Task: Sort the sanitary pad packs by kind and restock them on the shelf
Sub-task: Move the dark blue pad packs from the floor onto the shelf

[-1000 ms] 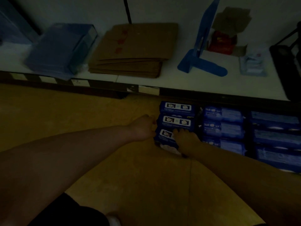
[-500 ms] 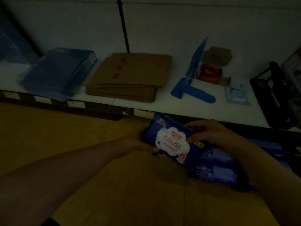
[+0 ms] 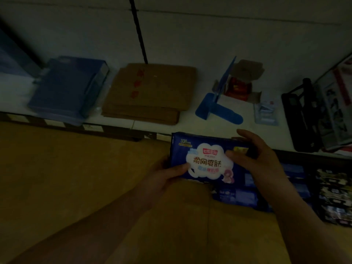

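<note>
Dim light. Dark blue pad pack [image 3: 207, 161] is held in both hands, printed face toward the camera, just in front of the white shelf [image 3: 187, 121] edge. Left hand [image 3: 162, 178] grips the lower left corner: thumb pressed on the face, other fingers hidden behind. Right hand [image 3: 261, 161] grips the right end: thumb on the face, fingers curled over the top edge. More blue packs [image 3: 240, 197] lie below the right forearm. On the shelf: flattened cardboard [image 3: 152, 90], blue box [image 3: 66, 86] to its left, blue divider [image 3: 219, 109] to its right.

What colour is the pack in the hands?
The pack is dark blue with a white cloud-shaped label, seen in the head view.
</note>
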`<move>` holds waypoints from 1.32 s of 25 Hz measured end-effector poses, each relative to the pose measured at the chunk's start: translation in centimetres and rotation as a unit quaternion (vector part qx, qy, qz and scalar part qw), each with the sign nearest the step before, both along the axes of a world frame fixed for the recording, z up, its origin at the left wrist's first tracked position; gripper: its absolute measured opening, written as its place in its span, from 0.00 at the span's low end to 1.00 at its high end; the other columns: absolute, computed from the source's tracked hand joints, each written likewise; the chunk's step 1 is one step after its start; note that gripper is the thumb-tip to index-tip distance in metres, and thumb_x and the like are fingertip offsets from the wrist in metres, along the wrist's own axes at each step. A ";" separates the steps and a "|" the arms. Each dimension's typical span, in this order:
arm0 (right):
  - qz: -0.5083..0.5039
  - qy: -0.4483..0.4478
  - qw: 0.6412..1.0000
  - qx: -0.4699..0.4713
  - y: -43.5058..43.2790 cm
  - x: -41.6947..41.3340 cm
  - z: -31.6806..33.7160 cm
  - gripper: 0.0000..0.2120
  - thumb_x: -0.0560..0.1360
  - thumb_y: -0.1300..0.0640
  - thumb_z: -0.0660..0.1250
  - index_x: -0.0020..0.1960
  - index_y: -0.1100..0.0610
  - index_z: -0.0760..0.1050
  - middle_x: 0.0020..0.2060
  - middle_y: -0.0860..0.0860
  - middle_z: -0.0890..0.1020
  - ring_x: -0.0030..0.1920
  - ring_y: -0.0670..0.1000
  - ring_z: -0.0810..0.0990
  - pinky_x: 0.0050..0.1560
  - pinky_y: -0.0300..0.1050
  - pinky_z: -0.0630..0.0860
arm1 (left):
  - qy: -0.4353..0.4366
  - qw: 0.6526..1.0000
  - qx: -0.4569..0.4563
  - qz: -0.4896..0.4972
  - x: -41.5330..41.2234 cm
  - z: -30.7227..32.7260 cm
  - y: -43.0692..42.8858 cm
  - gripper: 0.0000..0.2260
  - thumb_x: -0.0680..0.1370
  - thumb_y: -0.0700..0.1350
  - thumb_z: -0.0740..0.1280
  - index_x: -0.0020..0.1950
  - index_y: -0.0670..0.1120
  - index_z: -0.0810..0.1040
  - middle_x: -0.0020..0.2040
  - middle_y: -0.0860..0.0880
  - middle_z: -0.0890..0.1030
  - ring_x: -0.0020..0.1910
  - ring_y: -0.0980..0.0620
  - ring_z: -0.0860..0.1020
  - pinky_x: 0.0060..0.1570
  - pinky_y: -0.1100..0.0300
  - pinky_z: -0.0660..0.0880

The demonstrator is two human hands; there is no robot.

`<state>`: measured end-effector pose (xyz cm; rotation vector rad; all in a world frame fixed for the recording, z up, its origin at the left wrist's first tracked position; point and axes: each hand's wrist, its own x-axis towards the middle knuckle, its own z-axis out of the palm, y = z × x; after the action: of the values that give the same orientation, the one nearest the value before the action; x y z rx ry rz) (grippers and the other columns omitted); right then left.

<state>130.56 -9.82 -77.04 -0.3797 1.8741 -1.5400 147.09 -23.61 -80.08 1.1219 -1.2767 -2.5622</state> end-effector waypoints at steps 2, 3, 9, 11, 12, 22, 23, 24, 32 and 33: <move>0.002 -0.010 1.000 0.015 0.3 0.7 3.2 0.25 0.66 0.65 0.72 0.59 0.48 0.71 0.55 0.46 0.76 0.51 0.41 0.77 0.43 0.30 0.78 | -0.018 1.000 -0.013 -0.012 0.4 3.8 -0.3 0.20 0.65 0.41 0.69 0.57 0.46 0.75 0.53 0.46 0.82 0.53 0.47 0.81 0.50 0.55 0.80; -0.001 -0.014 1.000 0.023 0.5 1.1 5.4 0.24 0.66 0.64 0.73 0.58 0.48 0.72 0.57 0.48 0.76 0.52 0.45 0.77 0.45 0.33 0.79 | -0.030 0.999 -0.024 -0.026 0.6 6.5 -0.7 0.20 0.65 0.41 0.70 0.56 0.47 0.75 0.52 0.47 0.83 0.52 0.48 0.81 0.50 0.56 0.80; -0.043 -0.052 0.997 0.028 1.6 2.6 22.4 0.18 0.65 0.60 0.73 0.51 0.47 0.75 0.53 0.51 0.79 0.48 0.51 0.80 0.37 0.38 0.81 | -0.065 0.991 -0.044 -0.104 1.3 23.3 -1.3 0.28 0.64 0.49 0.77 0.61 0.47 0.74 0.55 0.47 0.82 0.54 0.49 0.81 0.53 0.55 0.78; -0.047 -0.053 0.997 0.028 2.0 2.9 28.7 0.16 0.66 0.61 0.72 0.51 0.48 0.75 0.50 0.52 0.80 0.44 0.50 0.82 0.33 0.38 0.80 | -0.084 0.988 -0.068 -0.110 1.5 29.2 -1.0 0.34 0.60 0.54 0.78 0.62 0.48 0.73 0.55 0.48 0.82 0.53 0.50 0.81 0.55 0.54 0.78; -0.047 -0.050 0.997 0.027 2.0 3.0 31.8 0.16 0.67 0.61 0.72 0.51 0.48 0.75 0.49 0.52 0.81 0.41 0.50 0.83 0.32 0.39 0.80 | -0.093 0.985 -0.082 -0.119 1.7 32.0 -1.0 0.37 0.57 0.57 0.78 0.62 0.49 0.72 0.55 0.49 0.82 0.53 0.50 0.81 0.56 0.54 0.77; -0.068 0.078 0.994 -0.033 1.6 4.8 56.0 0.12 0.67 0.64 0.73 0.48 0.54 0.77 0.38 0.51 0.82 0.33 0.44 0.81 0.33 0.36 0.78 | 0.013 0.957 -0.220 -0.190 2.0 56.4 -3.3 0.31 0.58 0.57 0.75 0.57 0.49 0.72 0.53 0.53 0.82 0.51 0.55 0.81 0.54 0.56 0.78; -0.075 0.086 0.992 -0.046 1.6 5.3 58.0 0.12 0.67 0.64 0.73 0.48 0.54 0.77 0.39 0.51 0.82 0.34 0.45 0.81 0.33 0.37 0.78 | 0.029 0.954 -0.229 -0.191 2.2 58.4 -3.6 0.29 0.59 0.56 0.75 0.56 0.50 0.71 0.53 0.53 0.81 0.52 0.55 0.81 0.56 0.55 0.77; -0.078 0.094 0.991 -0.058 1.5 5.7 59.8 0.12 0.66 0.64 0.73 0.48 0.54 0.77 0.39 0.51 0.82 0.34 0.45 0.81 0.33 0.38 0.79 | 0.045 0.952 -0.237 -0.190 2.5 60.2 -3.9 0.28 0.60 0.55 0.75 0.56 0.51 0.71 0.53 0.53 0.80 0.52 0.55 0.81 0.55 0.56 0.78; -0.034 0.231 0.972 -0.028 0.6 6.4 69.5 0.29 0.61 0.62 0.78 0.59 0.49 0.73 0.49 0.47 0.80 0.44 0.45 0.82 0.38 0.35 0.79 | 0.124 0.922 -0.324 -0.171 1.2 69.4 -5.4 0.25 0.64 0.50 0.74 0.57 0.47 0.70 0.53 0.52 0.80 0.51 0.55 0.80 0.53 0.58 0.77; -0.030 0.259 0.965 -0.009 -0.1 5.7 70.4 0.31 0.60 0.62 0.79 0.60 0.49 0.73 0.51 0.47 0.79 0.46 0.45 0.81 0.42 0.36 0.79 | 0.130 0.920 -0.333 -0.164 0.5 70.2 -5.9 0.23 0.66 0.48 0.75 0.57 0.47 0.70 0.53 0.51 0.80 0.50 0.55 0.80 0.53 0.59 0.77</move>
<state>136.31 -9.95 -6.68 -0.8049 2.2796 -1.6044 147.64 -29.51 -9.86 0.4461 -2.1490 -2.0483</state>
